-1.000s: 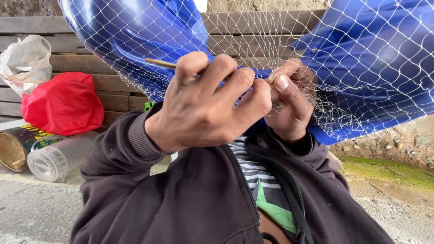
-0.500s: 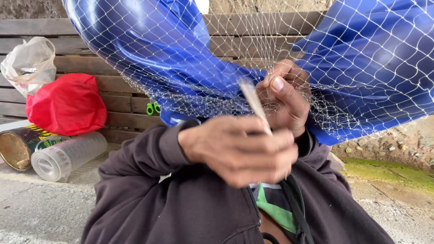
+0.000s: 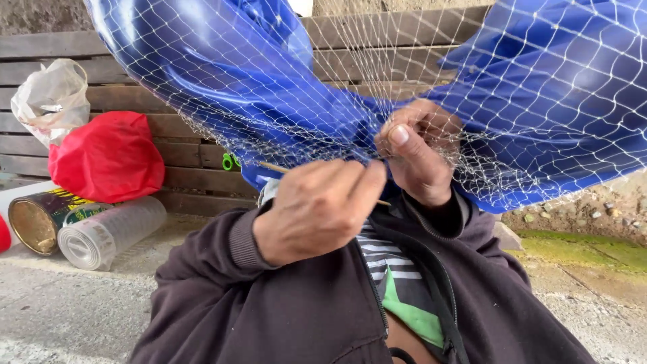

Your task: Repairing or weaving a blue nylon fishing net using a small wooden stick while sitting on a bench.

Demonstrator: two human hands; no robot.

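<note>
Needle: thin wooden netting needle (image 3: 280,168) lay across the closed grip of the left hand (image 3: 317,209), pinched between thumb and fingers; one end stuck out to the left, the other tip showed just right of the thumb.
Needle axis: long axis ran nearly level, left to right, dipping slightly toward the right.
Net: white mesh net (image 3: 539,101) hung in front of the chest, draped over blue sheeting (image 3: 222,74).
Right grip: right hand (image 3: 418,152) was closed on a bunched fold of the net, thumb pressed on top, just beside the needle's right tip.
Clothing: dark jacket (image 3: 269,310) open over a striped shirt (image 3: 391,269).
Red bag: full red bag (image 3: 108,158) leaned against the wooden slat wall (image 3: 189,178), contents hidden.
Clear bag: crumpled clear plastic bag (image 3: 50,98) sat above it.
Containers: tin can (image 3: 37,219) and clear plastic tub (image 3: 111,232) lay on their sides on the concrete floor (image 3: 60,310); the tub looked empty, the can's inside could not be told.
</note>
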